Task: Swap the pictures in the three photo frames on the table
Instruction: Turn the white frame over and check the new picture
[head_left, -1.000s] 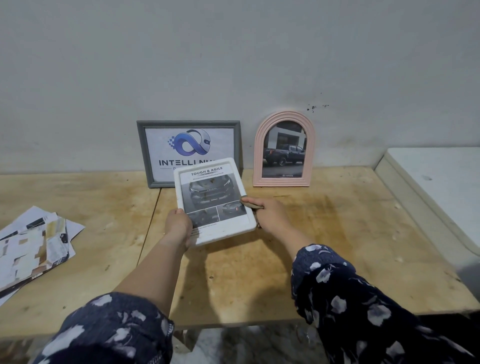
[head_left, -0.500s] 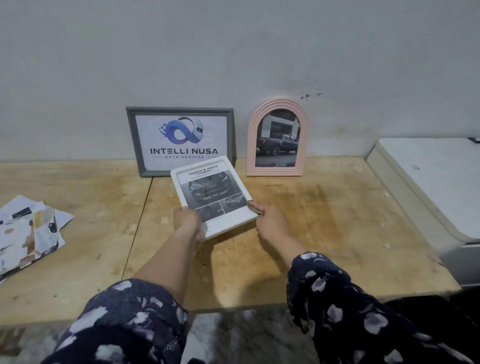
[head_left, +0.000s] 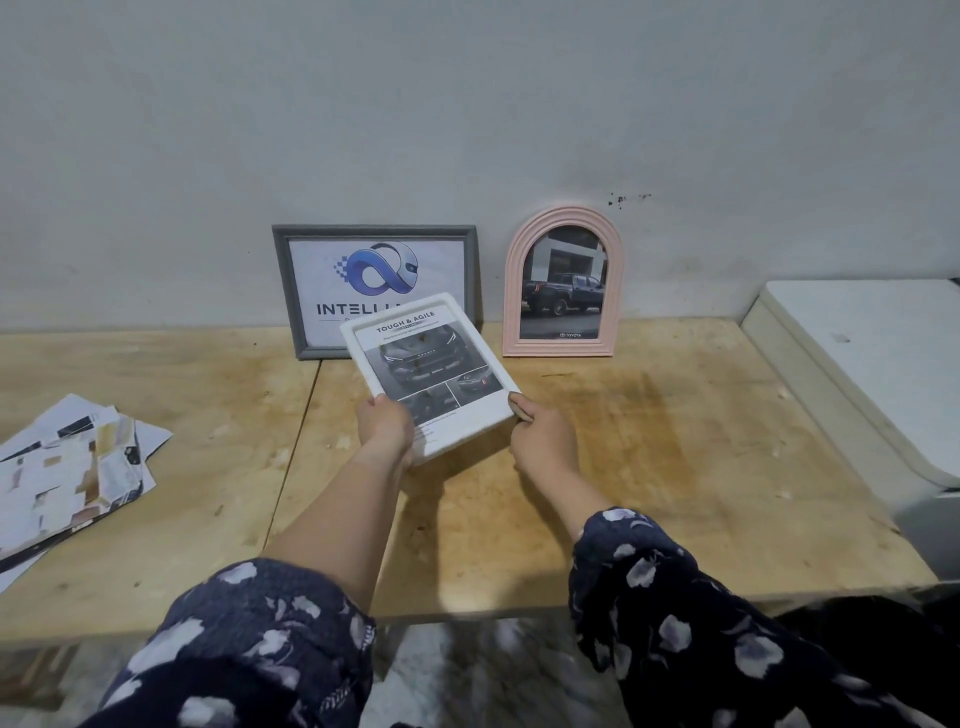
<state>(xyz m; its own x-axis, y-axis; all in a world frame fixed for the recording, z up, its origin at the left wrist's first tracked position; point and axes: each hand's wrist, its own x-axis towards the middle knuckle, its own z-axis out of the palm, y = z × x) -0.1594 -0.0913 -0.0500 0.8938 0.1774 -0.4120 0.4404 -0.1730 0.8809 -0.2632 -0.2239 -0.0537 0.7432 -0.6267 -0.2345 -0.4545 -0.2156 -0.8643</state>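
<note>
Head view: a white frame (head_left: 431, 374) with a car picture is being held up above the wooden table (head_left: 649, 467), tilted. It is being gripped at its near left corner by the left hand (head_left: 387, 428) and pinched at its near right corner by the right hand (head_left: 543, 441). Behind it, a grey frame (head_left: 291, 291) and a pink arched frame (head_left: 563, 283) are being leaned against the wall (head_left: 467, 104). Loose papers (head_left: 67, 467) are being kept far left.

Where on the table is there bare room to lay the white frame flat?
Bare wood lies right of the white frame, between the pink arched frame and the white cabinet, down to the table front edge. Another patch sits between the paper pile and the left hand. The back is crowded: grey frame and pink one.
</note>
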